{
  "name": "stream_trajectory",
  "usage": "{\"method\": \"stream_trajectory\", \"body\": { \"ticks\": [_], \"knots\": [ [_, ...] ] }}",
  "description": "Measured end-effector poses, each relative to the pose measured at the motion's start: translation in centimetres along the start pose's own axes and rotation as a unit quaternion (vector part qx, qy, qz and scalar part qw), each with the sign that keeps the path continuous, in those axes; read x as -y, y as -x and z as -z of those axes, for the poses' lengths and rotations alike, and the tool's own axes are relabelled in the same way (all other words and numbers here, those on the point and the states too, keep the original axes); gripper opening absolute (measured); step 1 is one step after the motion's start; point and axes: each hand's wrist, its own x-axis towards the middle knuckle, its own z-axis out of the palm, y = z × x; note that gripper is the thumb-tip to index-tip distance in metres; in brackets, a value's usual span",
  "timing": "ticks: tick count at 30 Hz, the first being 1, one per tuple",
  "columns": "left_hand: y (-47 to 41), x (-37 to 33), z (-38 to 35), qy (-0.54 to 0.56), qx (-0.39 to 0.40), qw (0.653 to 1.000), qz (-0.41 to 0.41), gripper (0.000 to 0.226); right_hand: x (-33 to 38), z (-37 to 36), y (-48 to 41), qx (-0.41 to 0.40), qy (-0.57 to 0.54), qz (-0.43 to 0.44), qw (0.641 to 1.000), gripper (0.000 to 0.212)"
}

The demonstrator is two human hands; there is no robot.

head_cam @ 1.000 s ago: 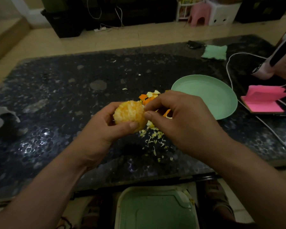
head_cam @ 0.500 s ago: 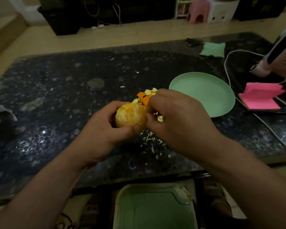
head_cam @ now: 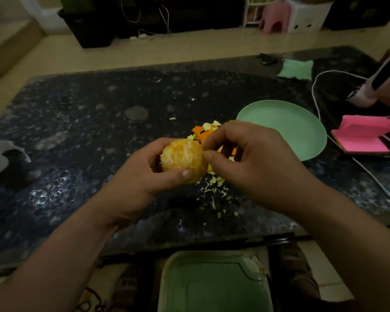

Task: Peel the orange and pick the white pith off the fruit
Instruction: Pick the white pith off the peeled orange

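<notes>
A peeled orange [head_cam: 182, 159] with thin white pith on its surface is held above the dark speckled table [head_cam: 81, 122]. My left hand [head_cam: 144, 179] grips it from the left, thumb across its lower front. My right hand [head_cam: 248, 161] is at the fruit's right side, index finger and thumb pinching at a bit of pith on its upper right edge. Orange and pale peel pieces [head_cam: 204, 131] lie on the table behind the fruit. Fine pith shreds [head_cam: 214, 190] are scattered below it.
A pale green plate [head_cam: 286, 127] sits right of the hands. A pink sticky-note pad [head_cam: 363, 138], a white cable [head_cam: 318, 102] and a green cloth [head_cam: 296, 68] lie at the right. A green bin [head_cam: 212, 287] stands below the table's near edge. A torn white scrap [head_cam: 0, 154] lies far left.
My left hand has turned the orange slightly. My right hand's fingertips have shifted from the fruit's lower right up to its upper right edge.
</notes>
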Motion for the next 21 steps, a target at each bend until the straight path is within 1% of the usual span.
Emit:
{"method": "stream_trajectory", "body": {
  "ticks": [2, 6, 8, 11, 14, 18, 21],
  "knots": [
    [0.06, 0.07, 0.04, -0.009, 0.002, 1.000, 0.001, 0.066, -0.24, -0.07, -0.06, -0.005, 0.028, 0.006, 1.000, 0.001],
    [0.06, 0.01, -0.06, -0.033, -0.004, 0.999, -0.005, 0.062, -0.57, -0.35, -0.16, -0.022, 0.096, 0.035, 0.994, 0.006],
    [0.05, -0.15, -0.05, -0.054, -0.011, 0.998, -0.014, 0.062, -0.53, -0.33, -0.13, -0.020, 0.109, 0.037, 0.993, 0.008],
    [0.11, -0.09, -0.16, -0.068, -0.012, 0.997, -0.023, 0.062, -0.44, -0.24, -0.06, -0.012, 0.105, 0.031, 0.994, 0.009],
    [0.04, 0.06, -0.43, -0.058, -0.019, 0.998, -0.021, 0.060, -0.44, -0.49, -0.04, -0.015, 0.105, 0.045, 0.993, 0.008],
    [0.11, -0.02, -0.53, -0.041, -0.019, 0.999, -0.030, 0.066, -0.36, -0.76, -0.25, -0.024, 0.104, 0.039, 0.993, 0.008],
    [0.17, -0.24, -0.62, -0.018, -0.007, 0.999, -0.034, 0.067, -0.27, -0.60, -0.28, -0.027, 0.068, 0.017, 0.997, 0.009]
  ]
}}
